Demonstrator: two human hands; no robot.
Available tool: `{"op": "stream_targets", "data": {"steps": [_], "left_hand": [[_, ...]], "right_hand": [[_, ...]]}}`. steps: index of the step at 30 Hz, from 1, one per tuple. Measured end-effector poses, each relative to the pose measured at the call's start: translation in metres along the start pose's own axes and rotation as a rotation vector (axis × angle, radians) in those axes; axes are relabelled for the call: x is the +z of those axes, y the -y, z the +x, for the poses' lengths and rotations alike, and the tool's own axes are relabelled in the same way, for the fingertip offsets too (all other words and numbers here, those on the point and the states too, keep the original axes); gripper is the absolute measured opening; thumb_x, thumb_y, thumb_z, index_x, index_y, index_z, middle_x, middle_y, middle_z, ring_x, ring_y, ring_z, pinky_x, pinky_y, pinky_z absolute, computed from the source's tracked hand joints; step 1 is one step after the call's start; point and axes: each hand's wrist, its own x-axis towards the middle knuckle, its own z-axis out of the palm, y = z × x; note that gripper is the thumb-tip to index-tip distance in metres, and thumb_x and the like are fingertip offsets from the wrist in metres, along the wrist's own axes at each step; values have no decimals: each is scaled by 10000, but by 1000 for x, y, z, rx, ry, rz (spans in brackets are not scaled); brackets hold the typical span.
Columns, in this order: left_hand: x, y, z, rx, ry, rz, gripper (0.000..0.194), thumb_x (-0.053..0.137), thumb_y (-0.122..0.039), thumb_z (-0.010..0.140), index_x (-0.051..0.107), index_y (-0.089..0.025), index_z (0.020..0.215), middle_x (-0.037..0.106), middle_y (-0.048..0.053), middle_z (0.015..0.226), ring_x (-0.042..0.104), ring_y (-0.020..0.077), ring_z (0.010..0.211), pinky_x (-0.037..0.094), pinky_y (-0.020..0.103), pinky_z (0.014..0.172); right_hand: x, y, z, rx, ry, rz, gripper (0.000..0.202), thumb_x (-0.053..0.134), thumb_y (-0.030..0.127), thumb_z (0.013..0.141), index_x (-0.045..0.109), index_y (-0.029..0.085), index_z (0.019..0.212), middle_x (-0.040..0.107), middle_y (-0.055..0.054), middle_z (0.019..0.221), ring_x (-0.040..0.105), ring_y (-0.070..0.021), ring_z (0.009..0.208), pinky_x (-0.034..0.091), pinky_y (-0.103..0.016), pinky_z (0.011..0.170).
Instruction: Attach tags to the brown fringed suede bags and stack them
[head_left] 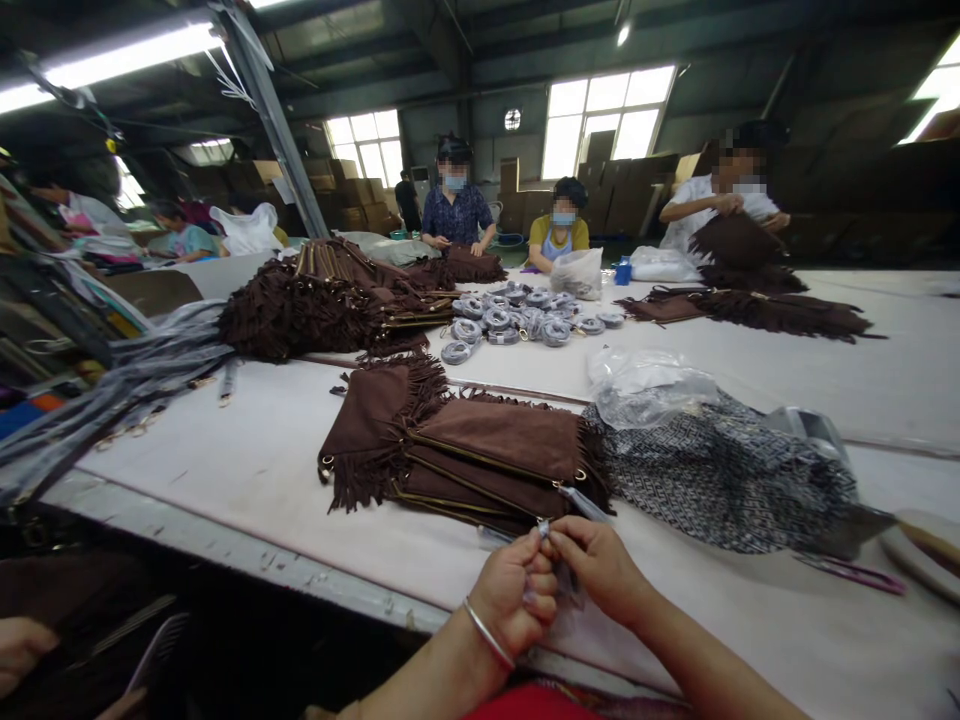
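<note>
- Working a small wrapped piece point(544, 529) at the near zipper ends appears to be the step in hand. The left hand point(517, 592) and right hand point(604, 568) meet there.
- Left fingers: curled nearly closed, tips pinching the piece. Right fingers: thumb and forefinger pressed together on it. Its exact form is too small to tell.
- Handling at this point calls, as judged, for light fingertip control, keeping the thin plastic clear of the zippers.
- Brown fringed bags point(499, 430) lie stacked just beyond the fingers, gold zippers towards the wearer.
- Right of the fingers: patterned cloth point(727, 485), with a clear plastic bag point(649, 388) on its far edge and a pink-handled tool point(862, 574) beside it.
- Beyond the stack: coiled straps point(498, 320). Far left of the fingers: a heap of fringed bags point(296, 315) and long straps point(176, 335).
- Pale worktop point(247, 435) beneath all items, its near edge scuffed.
- Room: co-workers point(459, 210) across the worktop, cartons point(364, 205) and bright windows point(609, 100) behind.
</note>
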Motion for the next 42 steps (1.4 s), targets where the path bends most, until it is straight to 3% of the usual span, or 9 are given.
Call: {"op": "stream_targets", "data": {"steps": [5,12,15,18,21,24,30,36,42], "left_hand": [[2,0,0,-21,-18,-27,317,375,-340,977,450,-134,748,247,-109,503,232,-6,326,97,92,339],[4,7,1,189,-87,239,250,428,-329,946,470,-155,771,264,-99,512,196,18,364,100,133,369],[3,13,-1,352,-144,461,260,545,-408,872,496,-165,794,285,-99,523,202,31,389,123,161,379],[5,19,-3,469,-206,636,329,593,-488,810,504,-173,786,356,-83,552,243,37,408,144,179,389],[7,24,-5,529,-235,707,364,586,-522,794,488,-178,724,374,-74,545,271,45,417,167,195,400],[7,27,-4,552,-238,690,377,587,-527,789,479,-179,692,369,-72,524,275,48,410,172,205,396],[8,25,-2,375,-111,359,309,588,-454,817,412,-210,746,261,-108,498,164,38,373,100,164,373],[13,12,-12,42,91,-102,263,410,-300,947,411,-171,718,163,-121,502,123,14,343,68,100,356],[11,11,-11,5,95,-88,275,422,-280,944,405,-173,691,169,-119,501,132,13,337,70,101,353]], "right_hand": [[9,-2,-2,-49,-97,-255,281,448,286,885,628,211,683,647,-24,689,573,-193,664,397,-318,639],[2,-1,-3,203,-197,-244,279,533,390,826,663,204,664,673,-32,663,606,-225,679,404,-332,654],[2,1,-8,234,-209,-56,277,552,418,812,701,202,723,696,-31,727,612,-224,735,418,-314,667],[10,2,-11,323,-125,199,346,557,489,810,703,187,723,642,-22,638,544,-177,589,374,-285,538],[20,1,-11,433,-128,411,383,599,527,783,666,167,669,573,-6,571,460,-131,507,311,-256,466],[26,5,-10,508,-127,668,357,678,505,733,631,166,630,581,-5,591,485,-122,533,354,-243,481],[33,27,-7,638,-123,1052,216,768,366,685,696,167,725,649,-12,619,561,-123,553,453,-227,500],[45,30,-3,691,-167,1225,138,708,271,761,726,170,854,750,-72,878,680,-186,900,556,-270,768],[50,14,-1,595,-170,1113,135,695,322,773,701,188,758,741,-65,834,692,-207,906,554,-320,852]]}}
